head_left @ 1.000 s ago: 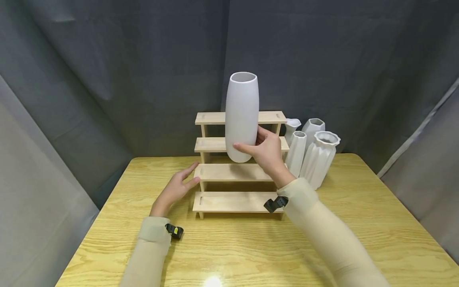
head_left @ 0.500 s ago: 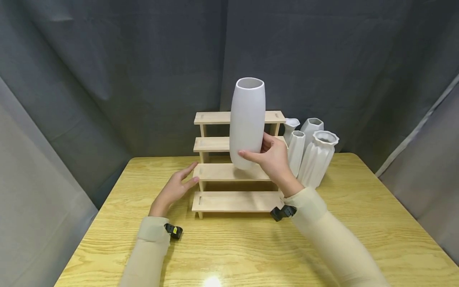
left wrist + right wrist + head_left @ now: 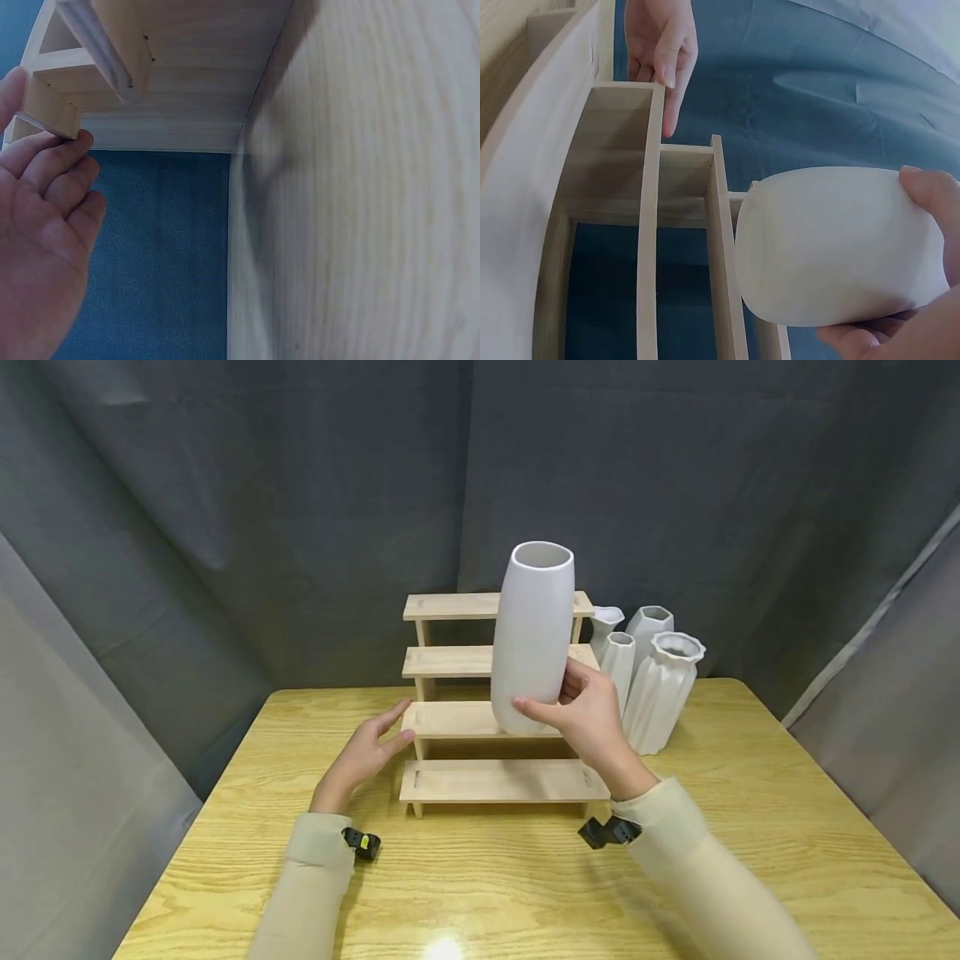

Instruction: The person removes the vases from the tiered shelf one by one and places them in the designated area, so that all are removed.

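In the head view my right hand (image 3: 592, 718) grips a tall smooth white vase (image 3: 534, 627) near its base, thumb on the front. The vase is held upright in front of the upper tiers of a stepped wooden display shelf (image 3: 502, 781). The right wrist view shows the vase's rounded bottom (image 3: 832, 247) in the air beside the boards. My left hand (image 3: 363, 752) holds the left end of the shelf's second board from the bottom. In the left wrist view its thumb and fingertips (image 3: 82, 139) lie on either side of that board end.
Several other white vases stand at the shelf's right, among them a ribbed one (image 3: 663, 693) and a slim faceted one (image 3: 618, 668). A dark grey curtain (image 3: 337, 527) hangs behind the wooden table (image 3: 480, 877).
My right hand has brought the vase lower and to the right, nearer to me. The left hand has stayed at the board end.
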### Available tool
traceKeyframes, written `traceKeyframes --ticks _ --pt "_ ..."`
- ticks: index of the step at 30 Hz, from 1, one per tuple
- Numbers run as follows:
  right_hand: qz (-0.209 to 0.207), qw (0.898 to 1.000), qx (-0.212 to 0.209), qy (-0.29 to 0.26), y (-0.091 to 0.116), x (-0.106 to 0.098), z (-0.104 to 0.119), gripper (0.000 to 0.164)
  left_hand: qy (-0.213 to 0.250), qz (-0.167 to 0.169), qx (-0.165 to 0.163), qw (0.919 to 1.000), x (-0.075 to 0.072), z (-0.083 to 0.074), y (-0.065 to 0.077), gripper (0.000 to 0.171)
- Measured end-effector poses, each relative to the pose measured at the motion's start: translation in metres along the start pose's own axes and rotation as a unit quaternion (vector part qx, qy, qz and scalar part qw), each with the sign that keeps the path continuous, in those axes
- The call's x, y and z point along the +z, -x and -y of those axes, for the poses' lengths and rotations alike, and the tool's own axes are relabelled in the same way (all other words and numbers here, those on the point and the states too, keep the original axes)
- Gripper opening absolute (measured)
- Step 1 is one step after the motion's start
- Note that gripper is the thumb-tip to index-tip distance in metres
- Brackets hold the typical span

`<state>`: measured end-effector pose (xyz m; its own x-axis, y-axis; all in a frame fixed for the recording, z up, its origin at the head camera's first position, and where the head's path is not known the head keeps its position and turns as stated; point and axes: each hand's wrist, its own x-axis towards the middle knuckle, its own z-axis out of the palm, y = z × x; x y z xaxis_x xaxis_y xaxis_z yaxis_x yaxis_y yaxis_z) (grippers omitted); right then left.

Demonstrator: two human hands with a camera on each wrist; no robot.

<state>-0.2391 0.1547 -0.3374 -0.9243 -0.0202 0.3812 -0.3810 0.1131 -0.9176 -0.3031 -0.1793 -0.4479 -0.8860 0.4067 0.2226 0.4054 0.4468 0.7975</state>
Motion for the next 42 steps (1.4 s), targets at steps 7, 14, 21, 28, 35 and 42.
traceKeyframes --ticks 7,14,21,28,35,42 --pt "-0.002 1.0 -0.001 0.001 0.015 -0.006 0.002 0.071 0.004 0.009 0.003 0.9999 -0.003 -0.014 0.003 0.061" --pt "-0.004 1.0 0.005 0.009 0.028 -0.014 0.002 0.069 -0.002 0.011 -0.001 0.9999 -0.002 -0.008 -0.001 0.061" --pt "-0.005 1.0 0.015 0.014 0.041 -0.026 0.001 0.067 0.005 0.001 0.011 0.9999 -0.001 0.0 -0.001 0.063" --pt "-0.006 0.999 0.01 0.032 0.053 -0.036 -0.002 0.065 0.015 0.0 -0.009 0.9998 0.0 0.0 0.0 0.066" --pt "-0.021 0.999 0.002 0.05 0.064 -0.048 -0.006 0.063 0.018 0.001 -0.005 0.9998 0.0 0.001 0.001 0.066" --pt "-0.046 0.996 0.007 0.079 0.075 -0.06 -0.009 0.062 0.018 0.002 0.01 0.9998 0.001 0.0 0.001 0.065"
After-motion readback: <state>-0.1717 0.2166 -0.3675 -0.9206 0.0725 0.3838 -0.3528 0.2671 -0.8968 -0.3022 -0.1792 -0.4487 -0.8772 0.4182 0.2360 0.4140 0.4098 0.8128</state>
